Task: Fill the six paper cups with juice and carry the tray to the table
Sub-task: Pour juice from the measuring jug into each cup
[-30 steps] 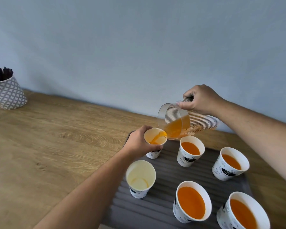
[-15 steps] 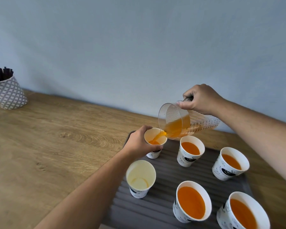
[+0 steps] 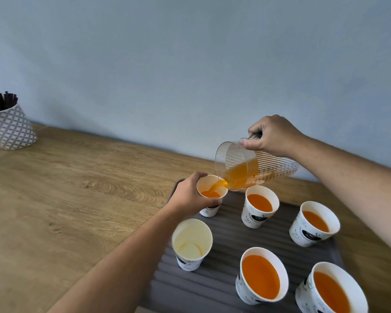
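— Pouring into which cup, and why do you hold it?

— Your left hand [image 3: 190, 195] wraps the cup [image 3: 211, 195] at the tray's [image 3: 235, 288] 11 o'clock corner so the light paper stays put under the stream. Your right hand [image 3: 270, 135] is closed on the jug's [image 3: 255, 168] handle, tipping the lip just over the rim.

— What is left?

— The empty cup [image 3: 192, 243] at 8 o'clock, I judge. Four others hold juice [image 3: 260, 276], spaced apart so you can carry them without knocking.

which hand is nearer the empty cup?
Left. The left hand grips the cup being filled just behind the empty cup; the right hand is up at the pitcher.
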Demonstrator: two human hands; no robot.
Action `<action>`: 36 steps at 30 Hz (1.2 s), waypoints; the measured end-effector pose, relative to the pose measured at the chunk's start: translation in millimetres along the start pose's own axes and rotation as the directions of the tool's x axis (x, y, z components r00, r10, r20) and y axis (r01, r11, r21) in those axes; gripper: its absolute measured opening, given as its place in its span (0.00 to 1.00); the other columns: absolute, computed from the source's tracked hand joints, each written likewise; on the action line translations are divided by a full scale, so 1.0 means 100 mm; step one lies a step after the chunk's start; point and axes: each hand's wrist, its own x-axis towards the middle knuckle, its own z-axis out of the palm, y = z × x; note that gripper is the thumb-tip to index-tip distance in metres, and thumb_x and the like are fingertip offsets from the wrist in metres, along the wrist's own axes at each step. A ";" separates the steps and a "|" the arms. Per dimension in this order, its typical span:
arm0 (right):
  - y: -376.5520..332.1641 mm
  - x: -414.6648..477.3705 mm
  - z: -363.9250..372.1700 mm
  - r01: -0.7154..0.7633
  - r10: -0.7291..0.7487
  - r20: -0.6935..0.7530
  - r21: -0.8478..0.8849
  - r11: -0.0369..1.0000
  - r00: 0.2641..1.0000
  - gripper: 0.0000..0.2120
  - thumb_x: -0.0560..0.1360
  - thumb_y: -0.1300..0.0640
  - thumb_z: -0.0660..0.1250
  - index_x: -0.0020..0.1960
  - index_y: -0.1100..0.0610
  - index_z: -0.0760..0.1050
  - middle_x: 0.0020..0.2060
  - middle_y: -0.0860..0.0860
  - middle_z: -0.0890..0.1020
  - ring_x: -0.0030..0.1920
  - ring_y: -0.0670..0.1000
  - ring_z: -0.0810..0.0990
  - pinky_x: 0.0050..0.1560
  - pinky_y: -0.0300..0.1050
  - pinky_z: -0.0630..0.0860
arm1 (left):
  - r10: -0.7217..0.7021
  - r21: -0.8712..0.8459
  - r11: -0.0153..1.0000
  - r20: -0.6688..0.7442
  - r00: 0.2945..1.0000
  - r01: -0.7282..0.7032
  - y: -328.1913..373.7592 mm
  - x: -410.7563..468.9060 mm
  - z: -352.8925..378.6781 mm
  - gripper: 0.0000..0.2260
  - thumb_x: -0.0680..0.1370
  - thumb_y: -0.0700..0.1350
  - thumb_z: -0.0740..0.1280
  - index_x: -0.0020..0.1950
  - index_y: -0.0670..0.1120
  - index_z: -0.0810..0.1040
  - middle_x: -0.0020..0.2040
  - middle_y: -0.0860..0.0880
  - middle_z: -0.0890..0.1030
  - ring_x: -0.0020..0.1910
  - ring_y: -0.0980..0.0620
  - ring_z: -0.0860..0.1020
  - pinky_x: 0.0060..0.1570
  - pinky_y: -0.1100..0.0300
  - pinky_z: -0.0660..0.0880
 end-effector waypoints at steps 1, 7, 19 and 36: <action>0.00 0.00 0.00 0.000 0.000 0.001 0.001 1.000 1.000 0.24 0.72 0.48 0.71 0.25 0.58 0.65 0.23 0.51 0.67 0.27 0.49 0.64 0.33 0.44 0.62 | 0.000 0.001 1.000 0.000 1.000 0.000 0.00 0.00 0.00 0.36 0.62 0.56 0.78 0.66 0.55 0.69 0.57 0.55 0.78 0.55 0.54 0.77 0.53 0.60 0.74; 0.00 0.01 0.00 0.003 -0.003 -0.002 -0.001 1.000 1.000 0.25 0.71 0.48 0.71 0.25 0.57 0.63 0.22 0.51 0.65 0.27 0.50 0.62 0.32 0.44 0.60 | 0.003 0.002 1.000 0.006 1.000 -0.003 0.00 0.01 0.00 0.35 0.62 0.57 0.78 0.66 0.55 0.69 0.56 0.55 0.77 0.54 0.54 0.77 0.51 0.61 0.74; -0.03 0.02 0.00 0.019 -0.019 0.007 -0.021 1.000 1.000 0.24 0.71 0.46 0.70 0.25 0.58 0.64 0.23 0.52 0.65 0.27 0.50 0.62 0.32 0.44 0.59 | 0.000 -0.004 1.000 0.002 1.000 0.000 -0.02 0.02 0.00 0.36 0.61 0.57 0.78 0.66 0.54 0.69 0.57 0.55 0.78 0.55 0.55 0.77 0.50 0.63 0.73; -0.04 0.01 0.01 0.016 -0.015 0.012 -0.030 0.999 1.000 0.25 0.71 0.48 0.71 0.26 0.57 0.62 0.22 0.50 0.63 0.26 0.49 0.60 0.32 0.44 0.58 | -0.006 0.003 1.000 0.005 1.000 0.006 -0.02 0.02 0.01 0.36 0.61 0.57 0.78 0.67 0.54 0.69 0.58 0.54 0.78 0.55 0.54 0.77 0.53 0.60 0.75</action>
